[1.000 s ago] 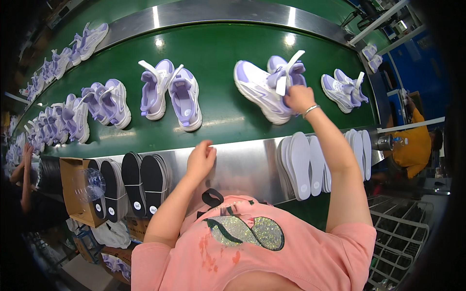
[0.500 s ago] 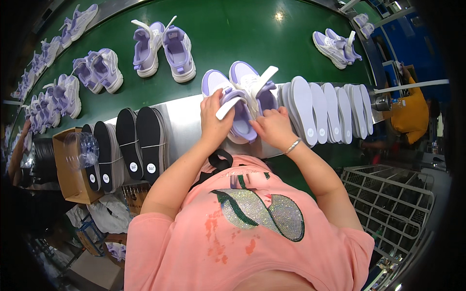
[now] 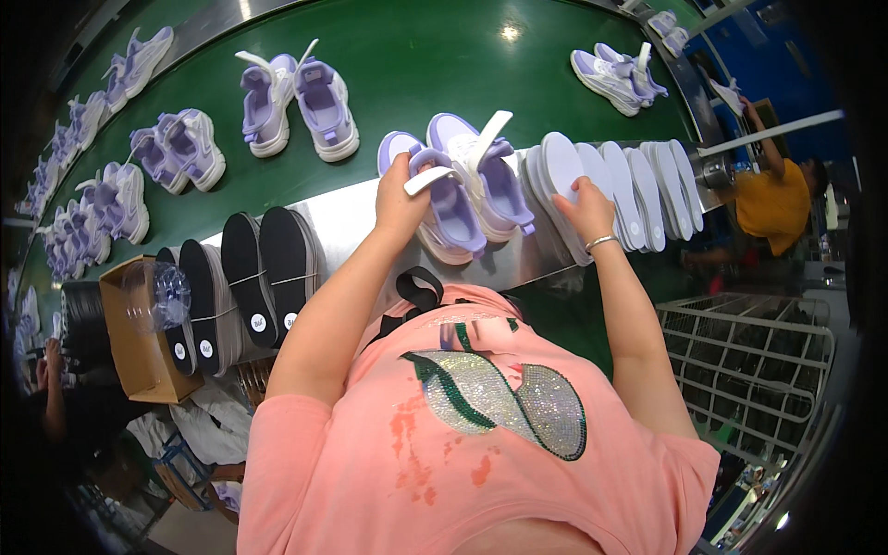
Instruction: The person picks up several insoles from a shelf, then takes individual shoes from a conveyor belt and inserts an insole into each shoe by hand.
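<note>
A lavender and white sneaker (image 3: 455, 217) sits at the near edge of the work surface, its pale tongue strap sticking out. My left hand (image 3: 400, 202) is closed on its left side, near the strap. Its mate, a second sneaker (image 3: 507, 199), stands against it on the right, with the strap raised. My right hand (image 3: 590, 218) is at the first stack of pale insoles, thumb and fingers pinching around the top insole (image 3: 561, 162). Part of that insole is hidden behind the hand.
More pale insoles (image 3: 647, 194) stand in a row to the right. Black insoles (image 3: 245, 273) and a cardboard box (image 3: 139, 361) are at left. Several sneaker pairs rest on the green belt (image 3: 425, 55). A wire rack (image 3: 749, 361) is low right; a person in yellow (image 3: 772, 208) is beyond.
My right hand has left the sneakers and moved right to the pale insoles. My left hand has stayed on the left sneaker. The person in yellow now raises a shoe.
</note>
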The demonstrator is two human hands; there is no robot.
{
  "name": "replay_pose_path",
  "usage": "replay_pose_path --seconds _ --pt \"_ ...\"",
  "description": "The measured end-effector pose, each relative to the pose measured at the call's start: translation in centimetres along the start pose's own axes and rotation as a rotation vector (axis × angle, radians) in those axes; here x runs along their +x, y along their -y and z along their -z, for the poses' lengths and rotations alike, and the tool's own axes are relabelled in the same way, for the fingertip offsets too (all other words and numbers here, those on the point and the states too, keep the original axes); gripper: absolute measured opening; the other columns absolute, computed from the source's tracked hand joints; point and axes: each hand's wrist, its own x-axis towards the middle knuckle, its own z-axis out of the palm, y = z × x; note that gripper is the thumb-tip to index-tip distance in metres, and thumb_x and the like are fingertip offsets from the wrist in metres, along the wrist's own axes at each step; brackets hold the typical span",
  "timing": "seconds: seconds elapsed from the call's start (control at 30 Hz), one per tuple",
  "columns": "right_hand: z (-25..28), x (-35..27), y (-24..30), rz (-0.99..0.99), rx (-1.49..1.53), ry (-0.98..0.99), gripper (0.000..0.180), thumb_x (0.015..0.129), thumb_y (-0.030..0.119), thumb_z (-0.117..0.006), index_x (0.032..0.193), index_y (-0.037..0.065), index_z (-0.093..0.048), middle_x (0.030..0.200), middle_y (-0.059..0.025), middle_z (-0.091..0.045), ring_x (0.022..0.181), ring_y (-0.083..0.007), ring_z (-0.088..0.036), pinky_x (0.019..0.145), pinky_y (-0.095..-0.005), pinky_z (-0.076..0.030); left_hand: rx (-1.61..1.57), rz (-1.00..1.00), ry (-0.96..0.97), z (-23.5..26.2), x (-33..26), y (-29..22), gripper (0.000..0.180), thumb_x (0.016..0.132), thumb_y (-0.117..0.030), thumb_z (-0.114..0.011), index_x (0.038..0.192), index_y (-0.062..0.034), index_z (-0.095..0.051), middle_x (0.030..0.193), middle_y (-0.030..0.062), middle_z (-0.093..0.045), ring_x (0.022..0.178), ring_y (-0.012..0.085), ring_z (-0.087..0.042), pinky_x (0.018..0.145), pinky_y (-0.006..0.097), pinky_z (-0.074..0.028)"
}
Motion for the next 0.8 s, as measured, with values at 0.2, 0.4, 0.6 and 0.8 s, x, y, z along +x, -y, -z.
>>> replay_pose_path --seconds 0.2,0.4,0.6,0.8 --pt "6.3 -1.9 2.5 0.298 0.372 -0.167 0.024 0.073 0.028 -0.063 0.078 0.005 -0.057 0.083 -0.0108 -0.058 0.076 -0.0279 -0.057 0.066 -0.0352 -0.045 -0.004 -0.087 -0.003 -0.8 -1.0 0.5 0.037 0.069 -0.008 -0.056 0.103 0.0032 -0.047 0.094 0.0208 -0.056 0.09 0.0364 -0.053 0.077 0.04 -0.042" --pt "8.8 -7.0 9.9 0.856 -0.099 0.142 0.008 0.068 0.013 -0.058 0.069 0.005 -0.059 0.078 -0.0095 -0.054 0.072 -0.0254 -0.056 0.058 -0.0341 -0.046 0.025 -0.077 -0.006 -1.1 -0.7 0.1 0.033 0.067 -0.002 -0.053 0.099 0.003 -0.048 0.087 0.0192 -0.055 0.083 0.0328 -0.056 0.073 0.037 -0.044" --pt "-0.3 -4.3 14.6 0.75 -0.205 0.205 0.011 0.069 0.011 -0.055 0.073 0.003 -0.062 0.083 -0.0144 -0.056 0.072 -0.028 -0.057 0.06 -0.0367 -0.048 0.068 -0.084 -0.045 -1.3 -1.5 -1.1 0.033 0.068 -0.005 -0.057 0.099 0.0029 -0.049 0.091 0.0202 -0.056 0.087 0.0358 -0.054 0.076 0.038 -0.043" --pt "0.5 -5.9 13.9 0.734 -0.175 0.112 0.024 0.07 0.022 -0.058 0.084 0.002 -0.058 0.082 -0.0156 -0.055 0.077 -0.0295 -0.056 0.067 -0.0417 -0.045 0.132 -0.037 -0.045 -1.1 -2.2 -1.6 0.044 0.066 -0.003 -0.059 0.107 0.006 -0.045 0.094 0.0211 -0.054 0.091 0.0377 -0.051 0.08 0.04 -0.042"
